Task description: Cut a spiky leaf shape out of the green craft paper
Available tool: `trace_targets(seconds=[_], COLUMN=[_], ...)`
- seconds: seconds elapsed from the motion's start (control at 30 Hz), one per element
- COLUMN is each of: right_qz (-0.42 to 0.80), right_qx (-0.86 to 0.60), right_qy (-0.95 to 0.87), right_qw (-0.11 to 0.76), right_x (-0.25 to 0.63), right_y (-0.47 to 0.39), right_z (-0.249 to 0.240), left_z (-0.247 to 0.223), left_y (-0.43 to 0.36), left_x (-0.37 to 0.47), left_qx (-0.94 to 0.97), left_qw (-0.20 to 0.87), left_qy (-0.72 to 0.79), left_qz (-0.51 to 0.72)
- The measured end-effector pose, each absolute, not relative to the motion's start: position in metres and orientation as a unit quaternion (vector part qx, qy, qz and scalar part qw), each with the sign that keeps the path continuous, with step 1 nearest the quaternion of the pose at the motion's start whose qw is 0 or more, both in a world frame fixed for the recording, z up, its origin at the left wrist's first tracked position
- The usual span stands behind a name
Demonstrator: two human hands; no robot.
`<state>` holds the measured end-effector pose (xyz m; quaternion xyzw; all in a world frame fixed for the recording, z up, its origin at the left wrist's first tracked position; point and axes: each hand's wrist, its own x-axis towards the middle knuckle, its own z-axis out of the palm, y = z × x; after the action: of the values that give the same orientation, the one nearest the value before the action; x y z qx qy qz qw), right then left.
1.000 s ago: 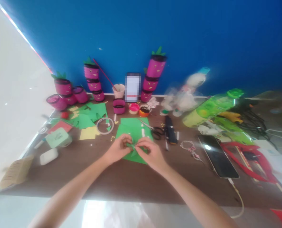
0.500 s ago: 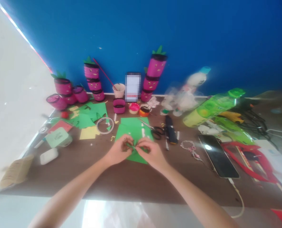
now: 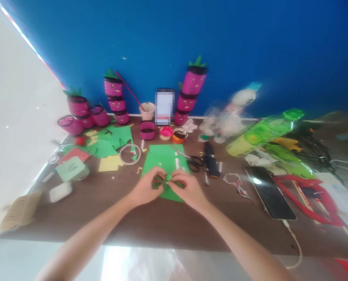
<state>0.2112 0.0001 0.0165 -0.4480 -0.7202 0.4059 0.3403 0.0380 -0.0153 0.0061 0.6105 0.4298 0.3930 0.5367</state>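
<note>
Over the front of a green paper sheet (image 3: pixel 159 156), my left hand (image 3: pixel 151 184) and my right hand (image 3: pixel 187 186) meet fingertip to fingertip. Both are closed in a pinch on a small green paper piece (image 3: pixel 168 177), whose rounded top shows between the fingers; its lower part is hidden. Black-handled scissors (image 3: pixel 194 160) lie open across the sheet's right edge. Small white strips (image 3: pixel 177 163) rest on the paper beside them. To the left is a clear ring of tape (image 3: pixel 130 155).
Pink, black-rimmed stacked cups (image 3: pixel 190 84) with green paper leaves stand along the blue wall. Green paper scraps (image 3: pixel 106 142) cover the back left. At right lie a dark folded umbrella-like item (image 3: pixel 211 160), a phone (image 3: pixel 269 193) on a cable, and a green bottle (image 3: pixel 264 132).
The green piece between my fingertips has turned, so its rounded top now shows above them. My hands have hardly moved.
</note>
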Motion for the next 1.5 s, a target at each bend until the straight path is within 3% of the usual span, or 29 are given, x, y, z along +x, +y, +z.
trace_targets(seconds=[1.0,1.27,1.5], right_qz=[0.398,0.402,0.464], right_qx=[-0.446,-0.458,-0.476], right_qy=[-0.728,-0.706,-0.640], right_qw=[0.336,0.361,0.385], right_x=[0.211,0.209,0.208], right_y=[0.000,0.001,0.003], right_z=[0.019,0.017,0.009], left_z=[0.005,0.006,0.003], left_y=[-0.016,-0.016,-0.017], left_x=[0.037,0.040,0.046], left_qx=[0.646,0.618,0.631], left_qw=[0.503,0.498,0.395], left_qy=[0.442,0.447,0.503], left_qz=[0.366,0.413,0.440])
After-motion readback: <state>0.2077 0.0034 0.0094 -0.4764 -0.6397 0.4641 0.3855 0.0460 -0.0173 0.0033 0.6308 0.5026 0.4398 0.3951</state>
